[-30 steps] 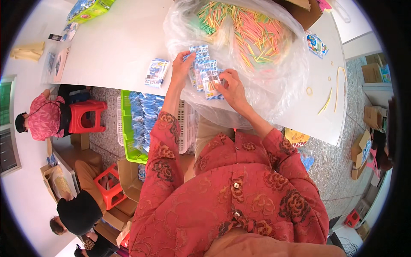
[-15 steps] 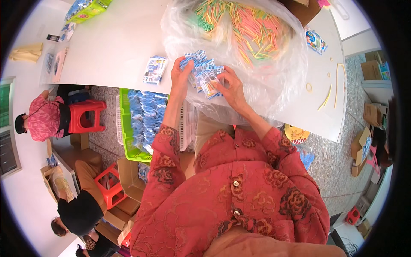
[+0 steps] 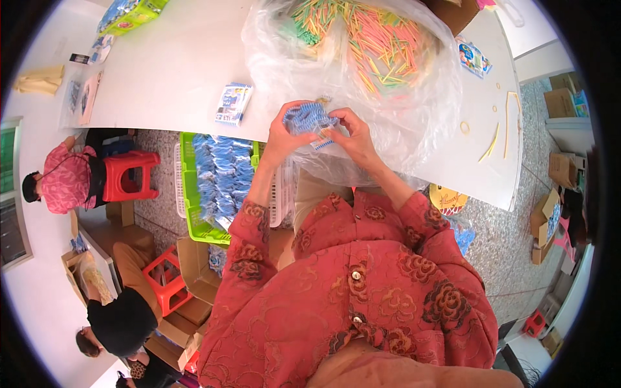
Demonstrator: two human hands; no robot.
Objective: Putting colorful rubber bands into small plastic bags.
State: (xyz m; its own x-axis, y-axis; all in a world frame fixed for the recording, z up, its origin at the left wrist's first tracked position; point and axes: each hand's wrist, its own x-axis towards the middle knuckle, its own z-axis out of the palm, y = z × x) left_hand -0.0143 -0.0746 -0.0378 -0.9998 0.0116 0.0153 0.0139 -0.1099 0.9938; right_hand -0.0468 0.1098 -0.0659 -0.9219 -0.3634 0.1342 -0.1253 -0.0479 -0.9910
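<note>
Blue-and-white small packets (image 3: 310,119) are being pinched in a bundle between my left hand (image 3: 281,132) and right hand (image 3: 352,136), fingers closed around them above the table's near edge (image 3: 162,123), and I am judging a loose grip could drop some into the green basket (image 3: 187,194).

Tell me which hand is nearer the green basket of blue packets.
Left. The left hand grips the blue packet stack just right of the green basket; the right hand is farther right.

Both forearms reach forward, left hand (image 3: 283,134) and right hand (image 3: 352,133) apparently curled in a grip.
</note>
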